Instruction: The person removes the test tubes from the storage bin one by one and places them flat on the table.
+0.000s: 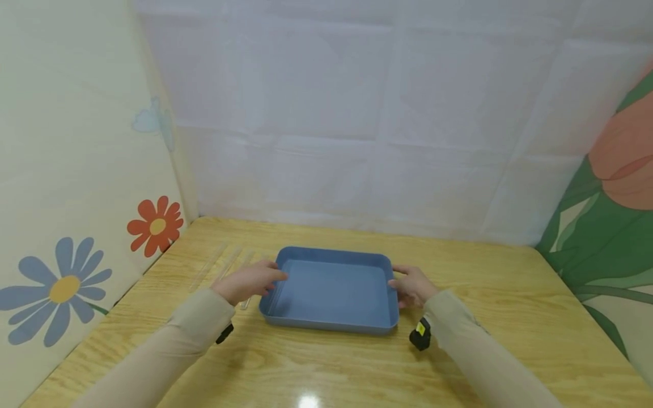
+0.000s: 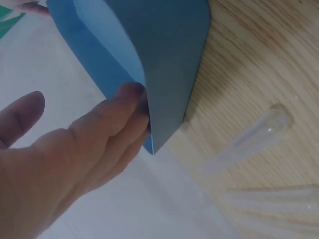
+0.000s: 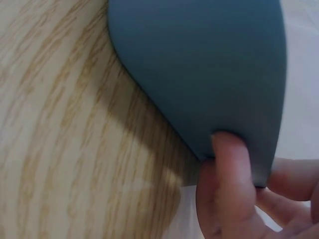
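A shallow blue rectangular tray (image 1: 331,292) with rounded corners sits on the wooden table, with nothing inside it. At its left side, my left hand (image 1: 252,280) reaches its fingertips over the rim. In the left wrist view the thumb (image 2: 24,117) stands away from the tray wall while the other fingers (image 2: 107,117) extend past the rim. My right hand (image 1: 412,285) pinches the tray's right side. One finger (image 3: 233,172) presses the outer wall (image 3: 199,74), and another lies at the rim.
Several clear tubes (image 2: 249,139) lie on the table (image 1: 316,368) left of the tray, partly behind my left hand. A white sheet (image 1: 331,113) hangs along the back edge. Flower-printed panels (image 1: 51,170) flank both sides.
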Demonstrator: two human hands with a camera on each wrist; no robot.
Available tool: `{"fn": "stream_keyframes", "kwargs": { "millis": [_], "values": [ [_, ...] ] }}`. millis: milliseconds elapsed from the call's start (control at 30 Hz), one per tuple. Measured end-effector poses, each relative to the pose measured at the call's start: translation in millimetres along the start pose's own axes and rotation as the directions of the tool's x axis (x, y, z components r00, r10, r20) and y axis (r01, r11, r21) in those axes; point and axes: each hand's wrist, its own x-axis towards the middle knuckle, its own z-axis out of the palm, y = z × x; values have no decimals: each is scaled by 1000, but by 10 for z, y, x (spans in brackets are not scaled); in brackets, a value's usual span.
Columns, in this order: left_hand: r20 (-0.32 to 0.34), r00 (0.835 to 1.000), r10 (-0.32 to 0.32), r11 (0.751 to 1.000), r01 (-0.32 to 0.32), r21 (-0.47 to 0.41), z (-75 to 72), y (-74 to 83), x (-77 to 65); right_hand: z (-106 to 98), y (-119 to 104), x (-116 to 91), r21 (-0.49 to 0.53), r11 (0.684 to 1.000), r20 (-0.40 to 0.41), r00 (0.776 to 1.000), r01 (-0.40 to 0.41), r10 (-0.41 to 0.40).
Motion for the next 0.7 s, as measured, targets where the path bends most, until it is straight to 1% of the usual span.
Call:
{"fn": "stream_keyframes", "kwargs": {
  "millis": [167,267,467,667,700],
  "values": [
    [16,999,-45,997,46,-66,25,39,65,5,15,12,0,1000,6,1000,9,-9],
    [10,998,-66,994,67,-85,59,54,91,5,17,14,1,1000,10,1000,8,-8],
    [-17,996,-85,996,84,-43,129,66,143,7,20,29,-8,1000,3,1000,-2,2],
    [-29,994,-102,994,103,38,176,93,161,5,28,48,-12,1000,-3,1000,2,-2],
    [-24,994,-102,993,104,58,187,103,168,3,31,53,-11,1000,-2,1000,4,-4]
  ]
}}
